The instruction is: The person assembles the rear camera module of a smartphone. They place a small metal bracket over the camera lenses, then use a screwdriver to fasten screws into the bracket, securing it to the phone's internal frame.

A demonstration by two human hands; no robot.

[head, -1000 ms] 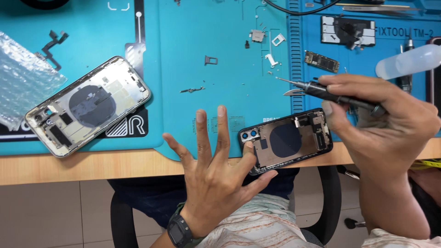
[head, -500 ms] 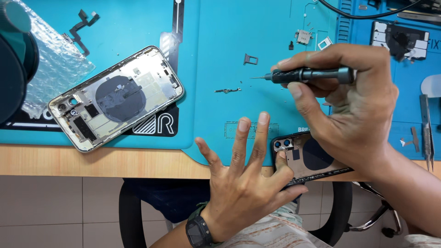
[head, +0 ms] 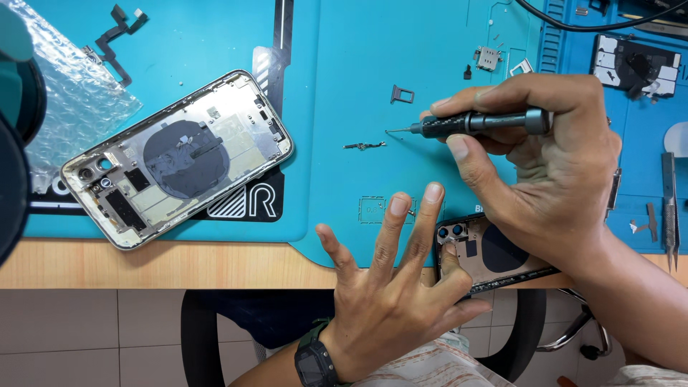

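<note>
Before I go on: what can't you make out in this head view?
- Dark phone housing: mostly covered by right hand and left hand.
- Driver tip: too small to tell the bit type.
- Small part on the mat: too small to identify.
- Dark object: blurred, cut by left edge.

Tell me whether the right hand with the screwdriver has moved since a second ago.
Yes. The right hand carried the dark metal screwdriver left and away from the person, from over the black opened phone toward the small grey tray on the blue mat.

Bright, even overhead light; soft shadows; sharp centre, left edge perhaps blurred.
</note>
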